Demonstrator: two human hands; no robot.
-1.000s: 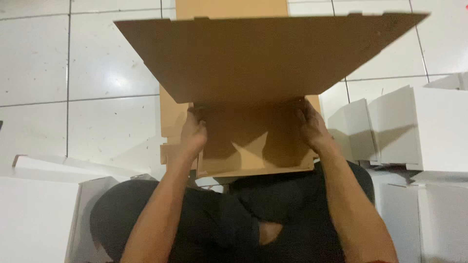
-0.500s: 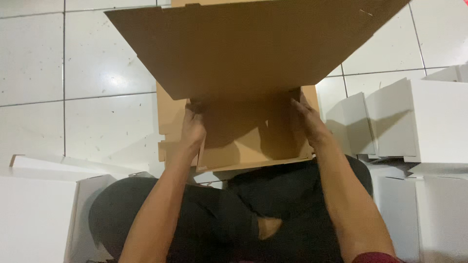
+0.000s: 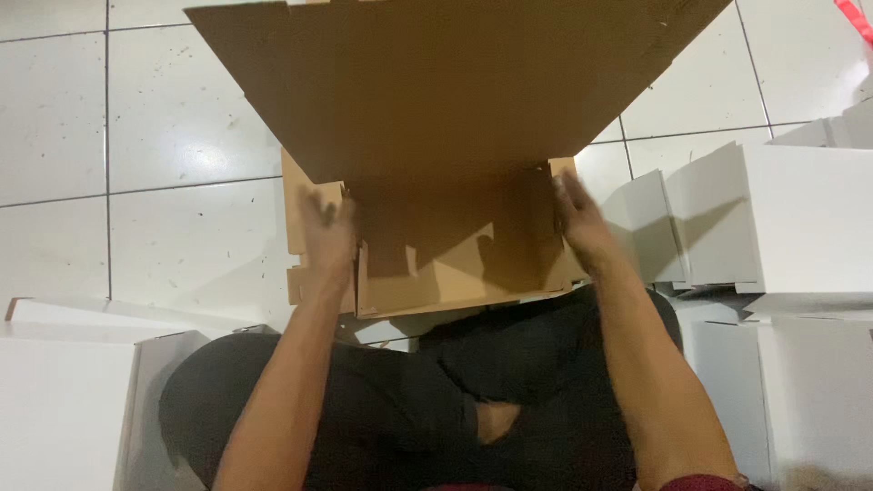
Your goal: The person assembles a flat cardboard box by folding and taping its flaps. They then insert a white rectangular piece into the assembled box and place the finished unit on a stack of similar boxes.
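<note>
While the lid [image 3: 455, 82] stands raised, left hand [image 3: 329, 238] and right hand [image 3: 582, 227], fingers spread, press the box [image 3: 446, 264] side walls; next, tabs likely need seating.

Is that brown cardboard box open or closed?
Open: the cardboard box has its big lid flap raised, showing its inside.

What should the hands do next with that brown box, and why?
Probably press the two side walls upright. The left hand and right hand sit at opposite sides of the brown cardboard box, whose big lid flap is raised and whose left side flap splays outward. The box looks only half folded, so squaring its sides seems the likeliest small step.
</note>
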